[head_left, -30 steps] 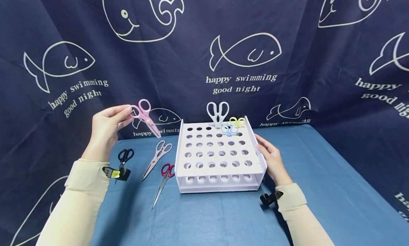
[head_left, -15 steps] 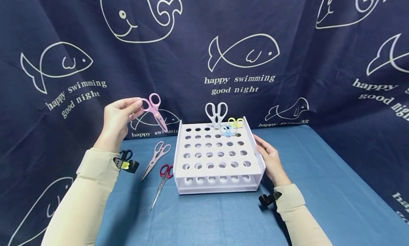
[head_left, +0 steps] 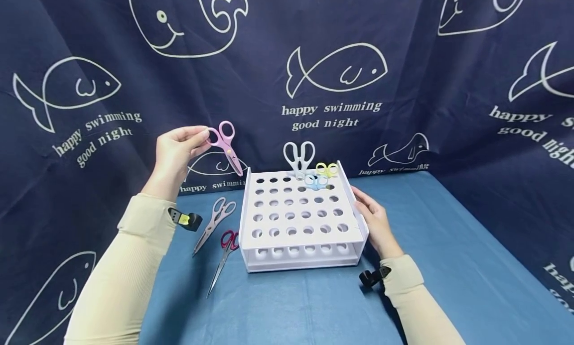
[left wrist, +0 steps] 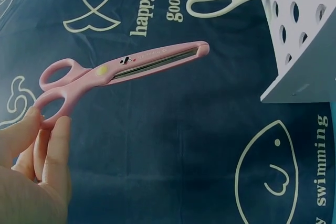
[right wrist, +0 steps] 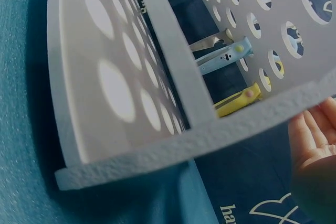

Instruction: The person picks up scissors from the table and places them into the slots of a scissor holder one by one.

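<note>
My left hand (head_left: 177, 148) pinches one handle loop of the pink scissors (head_left: 229, 153) between thumb and fingers. These scissors hang in the air left of the white holed rack (head_left: 265, 241), with their closed, pink-covered blades angled down to the right. In the left wrist view the pink scissors (left wrist: 100, 74) point toward the rack's corner. At the rack's right side, my right hand (head_left: 376, 225) rests against the side panel with extended fingers. Large pale grey scissors (head_left: 299, 174), yellow scissors (head_left: 327, 172) and light blue scissors (head_left: 316, 183) stand in holes toward the rack's back right.
Pale pink-handled scissors (head_left: 216, 219) and red-handled scissors (head_left: 224, 253) lie on the blue tabletop (head_left: 291, 310), left of the rack. A dark blue cloth with white fish drawings (head_left: 251, 86) hangs behind. Through the rack's open side, the right wrist view shows blue (right wrist: 226, 57) and yellow scissor blades (right wrist: 239, 100).
My left hand has carried the pink scissors right and upward, nearer the rack. Its wrist now covers the black-handled scissors seen earlier on the table. The right hand stays at the rack's side.
</note>
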Demonstrator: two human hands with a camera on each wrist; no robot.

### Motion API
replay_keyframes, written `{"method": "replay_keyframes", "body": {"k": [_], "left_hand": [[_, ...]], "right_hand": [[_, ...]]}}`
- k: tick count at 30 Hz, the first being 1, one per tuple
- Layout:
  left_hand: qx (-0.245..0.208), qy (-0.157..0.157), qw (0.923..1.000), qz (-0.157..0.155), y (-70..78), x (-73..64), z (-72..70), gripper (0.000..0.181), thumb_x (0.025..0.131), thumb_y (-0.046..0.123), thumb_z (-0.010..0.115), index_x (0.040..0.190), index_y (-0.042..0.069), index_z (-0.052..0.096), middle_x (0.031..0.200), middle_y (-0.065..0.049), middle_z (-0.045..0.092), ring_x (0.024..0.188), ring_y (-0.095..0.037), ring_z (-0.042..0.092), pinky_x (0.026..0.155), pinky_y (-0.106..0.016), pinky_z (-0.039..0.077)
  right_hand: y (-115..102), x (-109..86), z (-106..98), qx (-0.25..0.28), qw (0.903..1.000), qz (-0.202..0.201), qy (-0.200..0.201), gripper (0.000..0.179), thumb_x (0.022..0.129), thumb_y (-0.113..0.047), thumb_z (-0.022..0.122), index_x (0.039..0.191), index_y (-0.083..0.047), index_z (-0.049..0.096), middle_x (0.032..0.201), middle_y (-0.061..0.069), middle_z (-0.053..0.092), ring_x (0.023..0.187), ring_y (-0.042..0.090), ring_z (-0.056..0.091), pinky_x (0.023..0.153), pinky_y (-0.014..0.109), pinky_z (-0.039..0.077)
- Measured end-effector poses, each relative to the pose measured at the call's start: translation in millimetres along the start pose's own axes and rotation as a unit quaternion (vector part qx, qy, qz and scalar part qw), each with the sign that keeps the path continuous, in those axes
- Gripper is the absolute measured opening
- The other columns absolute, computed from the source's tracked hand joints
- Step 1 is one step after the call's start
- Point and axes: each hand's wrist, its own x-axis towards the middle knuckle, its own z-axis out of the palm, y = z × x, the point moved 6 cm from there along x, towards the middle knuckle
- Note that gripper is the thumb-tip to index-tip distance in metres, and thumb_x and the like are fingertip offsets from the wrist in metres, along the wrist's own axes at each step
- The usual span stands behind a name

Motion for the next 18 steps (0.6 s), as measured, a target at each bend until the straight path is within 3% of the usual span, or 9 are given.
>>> {"method": "replay_keyframes", "body": {"k": [9, 18], "left_hand": [[-0.026, -0.026, 0.9993, -0.008, -3.8, 0.6, 11.3, 0.014, 0.080, -0.003, 0.075, 0.080, 0.011, 0.075, 0.075, 0.004, 0.073, 0.071, -0.008, 0.070, 0.070, -0.021, 0.059], [-0.021, -0.035, 0.9991, -0.007, -14.5, 9.7, 22.9, 0.015, 0.082, -0.005, 0.072, 0.081, 0.009, 0.075, 0.073, 0.003, 0.072, 0.069, -0.007, 0.070, 0.069, -0.022, 0.059]], "right_hand": [[1, -2.1, -1, 0.003, 1.0000, 0.006, 0.002, 0.052, 0.099, -0.022, 0.054, 0.146, -0.004, 0.041, 0.141, 0.003, 0.053, 0.110, 0.002, 0.058, 0.086, 0.015, 0.052], [0, -1.5, -1, -0.001, 1.0000, 0.003, 0.001, 0.052, 0.099, -0.023, 0.054, 0.147, -0.004, 0.041, 0.142, 0.004, 0.051, 0.111, 0.003, 0.058, 0.086, 0.015, 0.053]]}}
